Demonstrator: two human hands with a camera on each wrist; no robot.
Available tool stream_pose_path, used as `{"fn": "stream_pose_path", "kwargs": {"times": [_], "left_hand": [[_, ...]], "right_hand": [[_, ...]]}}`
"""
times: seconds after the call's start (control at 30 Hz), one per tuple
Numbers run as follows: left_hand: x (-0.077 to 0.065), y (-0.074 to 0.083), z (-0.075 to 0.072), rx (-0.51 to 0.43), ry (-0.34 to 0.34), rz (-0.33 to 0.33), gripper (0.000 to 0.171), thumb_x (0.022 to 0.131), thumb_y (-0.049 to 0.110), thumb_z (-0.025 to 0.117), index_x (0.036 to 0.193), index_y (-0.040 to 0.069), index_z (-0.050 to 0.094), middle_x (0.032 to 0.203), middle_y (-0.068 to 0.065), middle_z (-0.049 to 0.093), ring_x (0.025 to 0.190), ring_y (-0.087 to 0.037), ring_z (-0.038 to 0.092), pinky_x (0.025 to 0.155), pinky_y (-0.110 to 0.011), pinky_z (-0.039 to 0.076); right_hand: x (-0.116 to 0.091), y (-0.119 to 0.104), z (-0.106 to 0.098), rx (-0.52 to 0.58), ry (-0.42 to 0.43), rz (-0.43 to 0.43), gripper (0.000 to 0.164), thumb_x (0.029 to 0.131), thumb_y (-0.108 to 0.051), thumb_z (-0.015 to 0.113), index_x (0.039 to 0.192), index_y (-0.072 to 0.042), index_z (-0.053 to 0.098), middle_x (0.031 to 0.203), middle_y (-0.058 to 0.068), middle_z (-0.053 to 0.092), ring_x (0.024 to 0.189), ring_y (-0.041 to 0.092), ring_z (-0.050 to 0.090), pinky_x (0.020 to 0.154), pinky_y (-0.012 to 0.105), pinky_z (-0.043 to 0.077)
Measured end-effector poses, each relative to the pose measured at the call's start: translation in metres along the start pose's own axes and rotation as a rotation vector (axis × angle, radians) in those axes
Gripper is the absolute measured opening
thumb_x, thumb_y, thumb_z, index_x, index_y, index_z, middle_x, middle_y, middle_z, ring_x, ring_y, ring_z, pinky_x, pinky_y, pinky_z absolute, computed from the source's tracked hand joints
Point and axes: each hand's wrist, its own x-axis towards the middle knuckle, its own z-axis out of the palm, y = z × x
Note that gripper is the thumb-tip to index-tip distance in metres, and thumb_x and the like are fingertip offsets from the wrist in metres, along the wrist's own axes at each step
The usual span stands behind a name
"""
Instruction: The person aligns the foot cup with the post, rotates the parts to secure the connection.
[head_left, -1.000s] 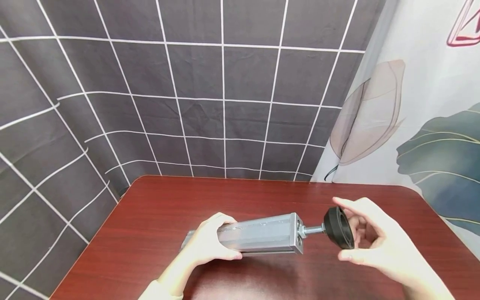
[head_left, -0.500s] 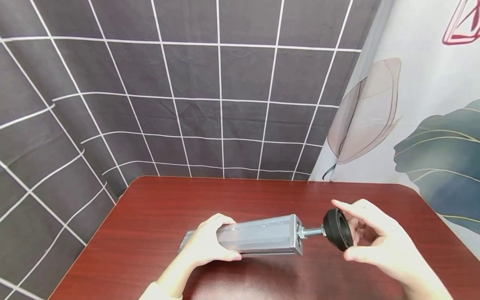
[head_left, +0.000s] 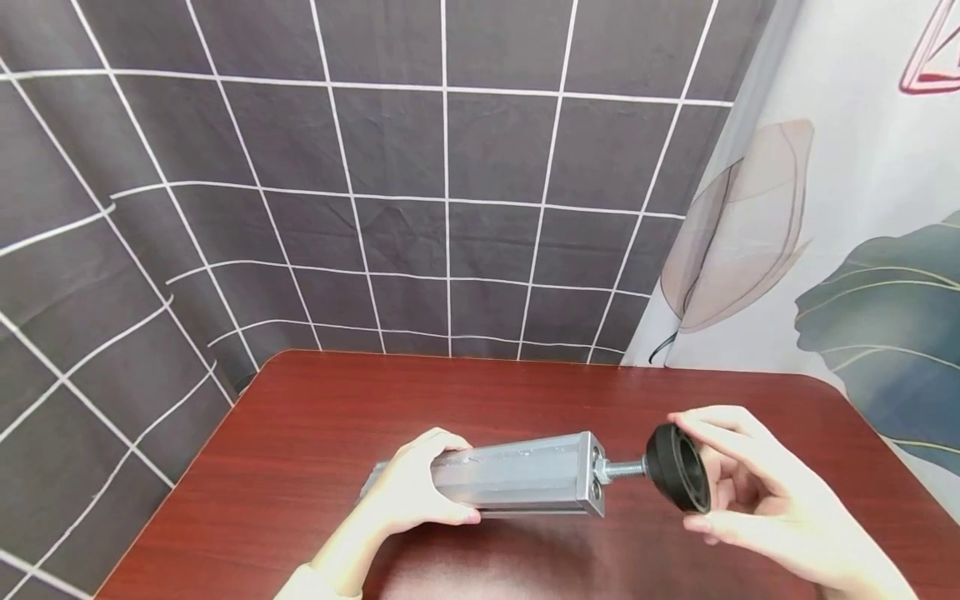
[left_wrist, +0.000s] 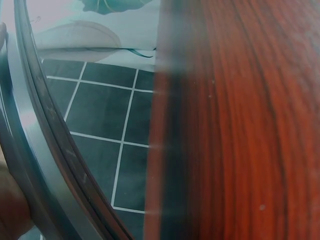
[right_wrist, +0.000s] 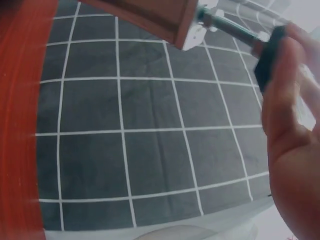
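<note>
An aluminium profile (head_left: 517, 473) lies nearly level over the table in the head view, its end plate facing right. Wrapped round its left part is my left hand (head_left: 420, 487), thumb along the near side. From the end plate a threaded rod (head_left: 626, 469) with a nut sticks out, carrying a round black levelling foot (head_left: 667, 467). My right hand (head_left: 765, 492) pinches the foot's rim, index finger at the top and thumb at the bottom. The right wrist view also shows the fingers (right_wrist: 285, 85) on the foot. In the left wrist view the profile (left_wrist: 35, 130) runs along the left side.
Beneath both hands is a reddish-brown wooden table (head_left: 337, 400) with rounded far corners. A dark grey curtain (head_left: 495, 242) with white grid lines hangs behind it. To the right hangs a pale curtain (head_left: 757, 333) with leaf prints.
My right index finger and thumb have shifted slightly downward and closed in on the foot's rim. The left hand keeps its grip on the profile.
</note>
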Motion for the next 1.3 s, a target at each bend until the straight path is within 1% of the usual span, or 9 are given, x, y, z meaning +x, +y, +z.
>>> {"fn": "stream_pose_path", "kwargs": {"times": [0.13, 0.27, 0.47, 0.57, 0.8, 0.9, 1.07, 1.17, 1.3], "left_hand": [[-0.002, 0.003, 0.001, 0.015, -0.002, -0.004, 0.062, 0.051, 0.039, 0.09, 0.105, 0.03, 0.061, 0.098, 0.021, 0.056, 0.088, -0.003, 0.054, 0.078, -0.027, 0.045], [-0.001, 0.004, 0.002, 0.017, 0.008, -0.004, 0.062, 0.05, 0.039, 0.09, 0.105, 0.029, 0.061, 0.097, 0.021, 0.056, 0.088, -0.003, 0.054, 0.078, -0.027, 0.045], [0.0, 0.003, 0.003, 0.016, 0.0, 0.02, 0.063, 0.05, 0.039, 0.09, 0.106, 0.028, 0.061, 0.098, 0.02, 0.056, 0.088, -0.003, 0.054, 0.078, -0.026, 0.045], [0.0, 0.002, 0.002, 0.027, -0.002, 0.025, 0.063, 0.05, 0.039, 0.09, 0.105, 0.029, 0.061, 0.098, 0.02, 0.057, 0.088, -0.003, 0.054, 0.078, -0.026, 0.045], [0.0, 0.006, 0.002, 0.038, 0.003, -0.012, 0.062, 0.051, 0.04, 0.089, 0.104, 0.03, 0.061, 0.097, 0.022, 0.056, 0.088, -0.003, 0.054, 0.078, -0.027, 0.045], [0.0, 0.006, 0.003, 0.038, 0.002, -0.021, 0.061, 0.051, 0.041, 0.089, 0.104, 0.03, 0.061, 0.096, 0.022, 0.056, 0.088, -0.003, 0.053, 0.079, -0.027, 0.045], [0.0, 0.004, 0.003, 0.025, -0.01, -0.017, 0.061, 0.051, 0.041, 0.089, 0.104, 0.03, 0.061, 0.096, 0.022, 0.056, 0.088, -0.003, 0.054, 0.079, -0.027, 0.045], [0.0, 0.003, 0.002, 0.02, -0.02, -0.011, 0.061, 0.051, 0.04, 0.09, 0.104, 0.03, 0.061, 0.097, 0.021, 0.056, 0.088, -0.003, 0.054, 0.079, -0.027, 0.045], [-0.001, 0.002, 0.003, 0.031, -0.008, -0.021, 0.061, 0.05, 0.04, 0.089, 0.104, 0.03, 0.061, 0.096, 0.022, 0.056, 0.088, -0.003, 0.053, 0.079, -0.027, 0.045]], "right_hand": [[0.004, 0.007, 0.006, -0.115, 0.141, -0.042, 0.079, 0.054, 0.004, 0.084, 0.125, 0.01, 0.05, 0.106, 0.005, 0.047, 0.068, 0.007, 0.048, 0.043, 0.021, 0.036], [0.005, 0.006, 0.011, -0.108, 0.196, -0.018, 0.076, 0.056, -0.001, 0.085, 0.123, 0.009, 0.051, 0.103, 0.005, 0.05, 0.069, 0.008, 0.048, 0.043, 0.022, 0.035], [-0.001, -0.002, 0.001, -0.018, -0.042, 0.034, 0.081, 0.068, 0.007, 0.077, 0.136, 0.012, 0.034, 0.135, 0.013, 0.037, 0.077, 0.012, 0.058, 0.051, 0.024, 0.044], [-0.002, -0.001, -0.004, -0.017, -0.088, 0.038, 0.087, 0.062, 0.02, 0.072, 0.138, 0.013, 0.03, 0.133, 0.012, 0.036, 0.074, 0.01, 0.056, 0.049, 0.023, 0.043], [0.003, 0.005, 0.003, -0.253, 0.149, 0.089, 0.082, 0.047, 0.009, 0.084, 0.123, 0.005, 0.053, 0.092, -0.001, 0.053, 0.061, 0.006, 0.046, 0.042, 0.022, 0.034], [0.003, 0.003, 0.004, -0.171, 0.129, 0.07, 0.083, 0.052, 0.01, 0.082, 0.127, 0.007, 0.047, 0.106, 0.005, 0.055, 0.066, 0.009, 0.048, 0.045, 0.024, 0.035], [-0.004, -0.002, -0.001, -0.034, -0.062, 0.012, 0.08, 0.065, 0.016, 0.074, 0.136, 0.01, 0.036, 0.139, 0.014, 0.033, 0.076, 0.012, 0.058, 0.052, 0.025, 0.044], [-0.006, -0.003, -0.001, -0.144, -0.028, 0.012, 0.077, 0.061, 0.014, 0.078, 0.13, 0.007, 0.046, 0.135, 0.01, 0.038, 0.07, 0.007, 0.057, 0.048, 0.019, 0.043], [-0.001, -0.003, 0.008, -0.369, 0.163, 0.083, 0.08, 0.046, 0.005, 0.087, 0.121, 0.001, 0.058, 0.104, 0.0, 0.052, 0.058, 0.003, 0.048, 0.042, 0.018, 0.035]]}}
